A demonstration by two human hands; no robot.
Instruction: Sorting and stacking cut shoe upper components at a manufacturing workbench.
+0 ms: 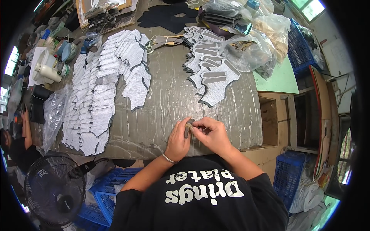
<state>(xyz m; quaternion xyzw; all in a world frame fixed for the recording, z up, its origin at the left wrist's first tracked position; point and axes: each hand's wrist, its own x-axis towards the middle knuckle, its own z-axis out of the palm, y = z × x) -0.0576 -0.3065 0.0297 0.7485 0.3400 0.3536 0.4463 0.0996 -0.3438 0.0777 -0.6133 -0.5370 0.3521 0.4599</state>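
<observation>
A: Where are our hands?
B: Over the worktop [165, 88], just in from the near edge, a bit right of its middle. We have the left hand [178, 140] and right hand [212, 134] meeting at the fingertips.
A: Grip?
B: Narrow on both. We're pinching a small greyish piece [187, 130] between them. Too small and covered for us to tell its shape.
A: What's around it?
B: Left panels [102, 115], grey, overlapping in rows along the left edge down toward the near-left corner. Right panels [212, 93] sit ahead of our hands, toward the right edge, dark strips [214, 77] on top. We see bags [271, 30] at the far-right corner, black sheet [162, 17] by the far edge.
</observation>
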